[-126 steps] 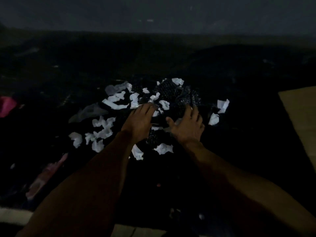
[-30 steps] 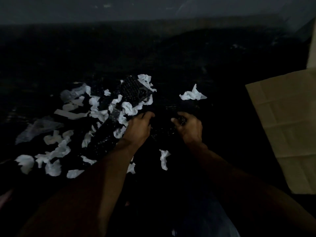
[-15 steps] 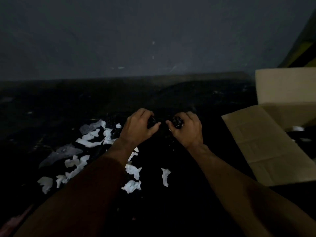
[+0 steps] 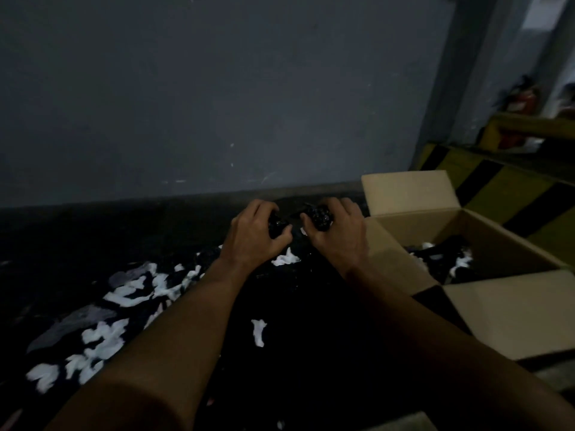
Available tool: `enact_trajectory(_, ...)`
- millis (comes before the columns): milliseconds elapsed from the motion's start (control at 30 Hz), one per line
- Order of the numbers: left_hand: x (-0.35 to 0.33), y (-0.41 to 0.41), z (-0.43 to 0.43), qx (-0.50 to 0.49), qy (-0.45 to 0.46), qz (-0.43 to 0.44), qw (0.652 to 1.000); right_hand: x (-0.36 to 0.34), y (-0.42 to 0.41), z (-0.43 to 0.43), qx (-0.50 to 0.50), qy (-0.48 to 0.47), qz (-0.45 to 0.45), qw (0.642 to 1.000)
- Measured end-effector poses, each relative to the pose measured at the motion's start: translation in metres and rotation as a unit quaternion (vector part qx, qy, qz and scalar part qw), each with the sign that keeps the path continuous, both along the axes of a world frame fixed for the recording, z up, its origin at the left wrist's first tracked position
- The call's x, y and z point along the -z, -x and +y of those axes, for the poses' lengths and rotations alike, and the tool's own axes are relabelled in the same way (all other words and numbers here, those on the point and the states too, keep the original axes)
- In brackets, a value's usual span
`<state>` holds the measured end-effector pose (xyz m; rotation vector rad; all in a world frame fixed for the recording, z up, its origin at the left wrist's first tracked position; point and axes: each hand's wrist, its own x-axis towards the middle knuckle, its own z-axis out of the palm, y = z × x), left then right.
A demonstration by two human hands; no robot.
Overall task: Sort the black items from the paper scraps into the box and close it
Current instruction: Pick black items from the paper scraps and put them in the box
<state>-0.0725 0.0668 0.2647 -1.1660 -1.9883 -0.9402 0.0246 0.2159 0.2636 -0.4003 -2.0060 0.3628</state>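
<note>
Dim room, grey wall [image 4: 217, 104] behind a dark surface [image 4: 311, 362] strewn with white paper scraps [image 4: 104, 337] — left hand [image 4: 253, 239] and right hand [image 4: 340, 236] each clutch black items [image 4: 322, 217], just beside the open box [image 4: 488, 241].

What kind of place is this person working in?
Probably a dim garage or warehouse: a bare grey wall, a yellow-and-black striped kerb and what looks like a red fire extinguisher beyond it.
</note>
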Motion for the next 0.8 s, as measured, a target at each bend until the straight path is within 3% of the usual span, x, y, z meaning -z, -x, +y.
enact_trajectory(333, -0.033, -0.059, 0.112, 0.073, -0.024, 0.007, 0.997, -0.022, -0.073, 0.095, 0.039, 0.002, 0.055, 0.998)
enact_trajectory(800, -0.03, -0.119, 0.358, 0.097, -0.036, -0.008, 0.995, -0.021, -0.149, 0.339, 0.031, 0.017, 0.033, 0.999)
